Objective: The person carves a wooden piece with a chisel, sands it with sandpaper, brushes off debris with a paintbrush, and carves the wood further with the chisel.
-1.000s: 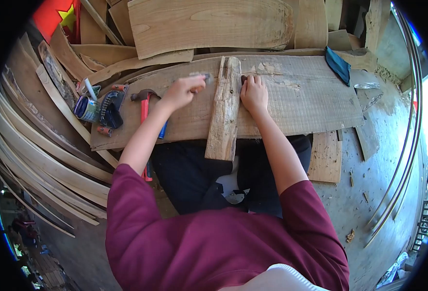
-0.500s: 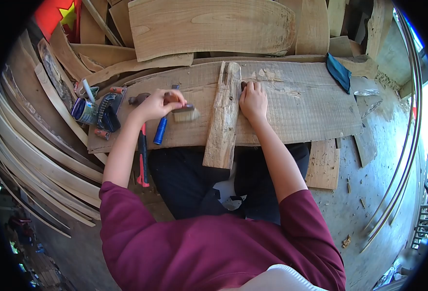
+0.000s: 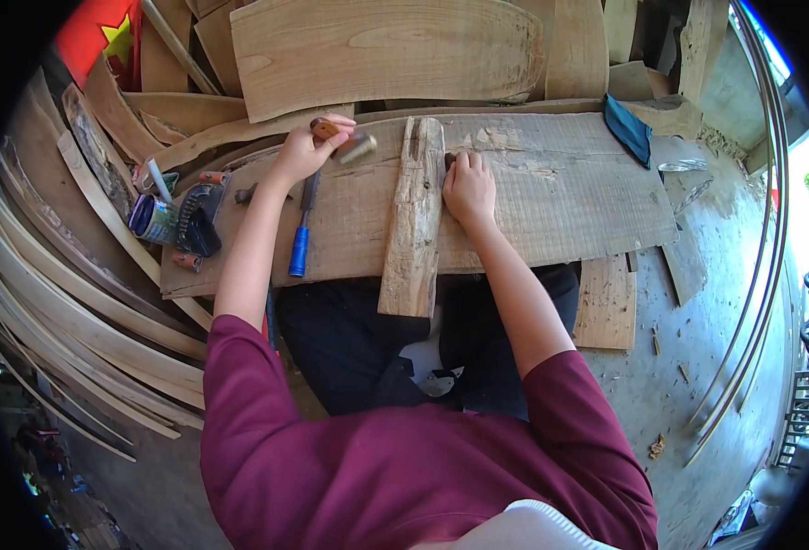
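Note:
My left hand (image 3: 305, 154) is closed round the brown wooden handle of a brush (image 3: 358, 148), held above the far left part of a wide wooden board (image 3: 551, 220). Across that board lies a weathered, rough piece of wood (image 3: 413, 211), its near end jutting over the front edge. Just right of it my right hand (image 3: 469, 191) rests with curled fingers; a small dark thing (image 3: 450, 159) shows at its fingertips, its kind unclear. A chisel (image 3: 300, 249) with a blue handle lies below my left hand. My left forearm partly hides a hammer (image 3: 247, 194).
Left on the board are a dark metal tool (image 3: 201, 225) with orange ends and a can (image 3: 154, 218). A teal cloth (image 3: 629, 133) lies at the far right corner. Curved wooden strips (image 3: 93, 321) stack at left; large planks (image 3: 386, 55) stand behind.
My left hand has moved the brush up and away from me, and its bristles have turned. My right hand stays beside the weathered wood. The whole view has shifted slightly.

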A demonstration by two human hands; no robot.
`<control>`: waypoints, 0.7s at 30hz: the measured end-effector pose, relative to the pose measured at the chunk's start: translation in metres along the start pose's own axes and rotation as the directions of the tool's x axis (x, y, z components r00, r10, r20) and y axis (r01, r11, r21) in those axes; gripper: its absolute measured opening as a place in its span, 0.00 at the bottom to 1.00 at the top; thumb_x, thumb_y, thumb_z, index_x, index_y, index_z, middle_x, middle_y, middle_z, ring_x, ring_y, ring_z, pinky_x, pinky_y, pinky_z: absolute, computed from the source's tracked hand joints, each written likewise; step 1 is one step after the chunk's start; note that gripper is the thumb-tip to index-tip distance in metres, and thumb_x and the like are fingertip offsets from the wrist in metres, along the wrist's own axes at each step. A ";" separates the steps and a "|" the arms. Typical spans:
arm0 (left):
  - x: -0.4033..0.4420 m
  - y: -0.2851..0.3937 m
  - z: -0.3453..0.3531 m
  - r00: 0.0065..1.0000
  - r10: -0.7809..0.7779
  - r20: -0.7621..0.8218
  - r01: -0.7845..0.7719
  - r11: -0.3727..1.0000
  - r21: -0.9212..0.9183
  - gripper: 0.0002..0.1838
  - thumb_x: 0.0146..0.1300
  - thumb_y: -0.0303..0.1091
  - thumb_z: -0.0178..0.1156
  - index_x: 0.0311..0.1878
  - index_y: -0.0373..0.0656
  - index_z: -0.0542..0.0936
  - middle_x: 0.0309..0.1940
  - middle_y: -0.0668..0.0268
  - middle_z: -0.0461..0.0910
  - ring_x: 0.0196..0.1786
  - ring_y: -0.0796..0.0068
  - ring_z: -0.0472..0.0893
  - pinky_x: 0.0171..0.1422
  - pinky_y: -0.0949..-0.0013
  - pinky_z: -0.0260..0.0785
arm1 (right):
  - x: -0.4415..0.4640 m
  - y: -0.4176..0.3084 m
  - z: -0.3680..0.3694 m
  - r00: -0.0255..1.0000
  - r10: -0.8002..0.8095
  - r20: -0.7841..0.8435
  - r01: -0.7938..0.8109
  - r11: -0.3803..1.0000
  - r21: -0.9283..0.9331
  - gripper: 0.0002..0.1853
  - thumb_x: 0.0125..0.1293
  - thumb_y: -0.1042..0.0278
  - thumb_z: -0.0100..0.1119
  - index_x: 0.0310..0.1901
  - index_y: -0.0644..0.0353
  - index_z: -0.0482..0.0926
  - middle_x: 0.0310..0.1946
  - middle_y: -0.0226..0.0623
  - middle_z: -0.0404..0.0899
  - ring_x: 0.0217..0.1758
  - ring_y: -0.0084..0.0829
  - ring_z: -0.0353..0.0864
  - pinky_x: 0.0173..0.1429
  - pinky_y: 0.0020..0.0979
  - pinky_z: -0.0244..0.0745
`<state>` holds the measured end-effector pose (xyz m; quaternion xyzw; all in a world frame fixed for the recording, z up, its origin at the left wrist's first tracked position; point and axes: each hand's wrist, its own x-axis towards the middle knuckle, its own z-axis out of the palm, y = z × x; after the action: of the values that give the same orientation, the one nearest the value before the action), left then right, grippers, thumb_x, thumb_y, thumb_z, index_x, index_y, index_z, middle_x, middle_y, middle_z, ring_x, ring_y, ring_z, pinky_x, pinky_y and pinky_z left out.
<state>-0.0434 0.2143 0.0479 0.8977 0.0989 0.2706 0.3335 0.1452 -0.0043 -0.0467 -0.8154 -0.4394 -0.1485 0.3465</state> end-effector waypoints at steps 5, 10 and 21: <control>0.003 0.008 0.011 0.999 0.040 0.025 -0.043 0.988 0.147 0.10 0.65 0.38 0.61 0.47 0.46 0.81 0.31 0.63 0.83 0.30 0.78 0.78 0.39 0.74 0.70 | 0.000 -0.001 0.000 1.000 0.004 0.014 -0.004 1.000 -0.028 0.10 0.67 0.65 0.47 0.40 0.62 0.73 0.39 0.49 0.75 0.43 0.50 0.77 0.48 0.46 0.72; 0.019 0.066 0.031 0.992 0.095 -0.085 -0.089 0.993 0.080 0.10 0.65 0.38 0.61 0.45 0.44 0.80 0.27 0.62 0.82 0.29 0.81 0.78 0.35 0.75 0.69 | 0.000 0.000 0.001 0.999 0.032 -0.033 -0.033 0.999 -0.031 0.09 0.67 0.66 0.47 0.41 0.62 0.72 0.41 0.47 0.74 0.45 0.48 0.76 0.49 0.45 0.72; 0.043 0.066 0.074 0.979 0.170 -0.109 -0.126 0.935 0.330 0.11 0.57 0.26 0.57 0.42 0.50 0.82 0.38 0.63 0.83 0.39 0.61 0.82 0.41 0.65 0.76 | 0.001 0.000 0.002 0.998 0.066 -0.013 -0.067 0.996 -0.061 0.09 0.66 0.65 0.48 0.40 0.61 0.73 0.40 0.45 0.75 0.46 0.46 0.77 0.48 0.44 0.72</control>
<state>0.0331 0.1392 0.0622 0.9244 0.0961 0.3355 0.1538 0.1455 -0.0025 -0.0481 -0.8390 -0.4054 -0.1548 0.3282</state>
